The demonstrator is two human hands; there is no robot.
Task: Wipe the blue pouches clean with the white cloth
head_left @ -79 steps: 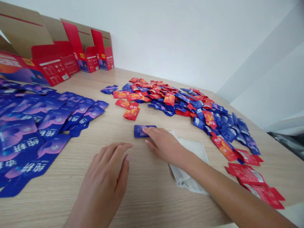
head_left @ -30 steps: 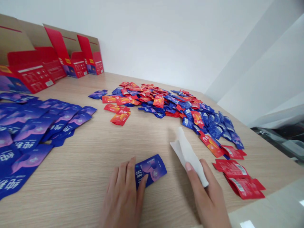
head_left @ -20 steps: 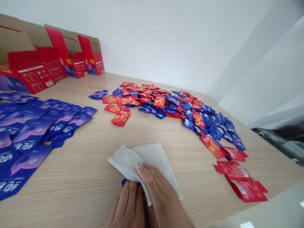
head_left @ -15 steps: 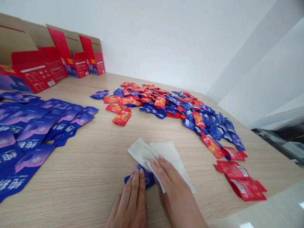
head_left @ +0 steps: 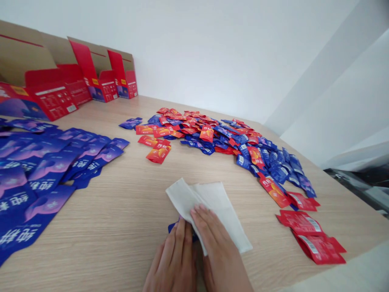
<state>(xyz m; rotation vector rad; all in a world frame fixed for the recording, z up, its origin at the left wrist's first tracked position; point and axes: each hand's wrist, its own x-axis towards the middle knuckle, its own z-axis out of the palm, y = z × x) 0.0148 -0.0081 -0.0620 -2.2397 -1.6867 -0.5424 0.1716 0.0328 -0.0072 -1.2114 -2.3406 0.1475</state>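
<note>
Low in the middle of the head view, a blue sachet [head_left: 171,227] lies on the table, mostly covered by my hands and a white cloth [head_left: 223,202]. My left hand [head_left: 176,257] presses it down with fingers straight and held together. My right hand [head_left: 217,247] grips the folded cloth, its fingers on top and against the sachet's right side. The thumb of the right hand is hidden. Both hands are side by side, nearly touching.
Many blue sachets [head_left: 51,166] overlap at the left. A mixed heap of red and blue sachets [head_left: 225,136] curves across the back and right. Several red sachets [head_left: 304,223] lie near the right edge. Open red boxes [head_left: 56,95] stand at the back left by the wall.
My left hand has moved slightly right, closer to my right hand. Less of the blue sachet shows now, with the cloth and fingers over it. The view has shifted a little.
</note>
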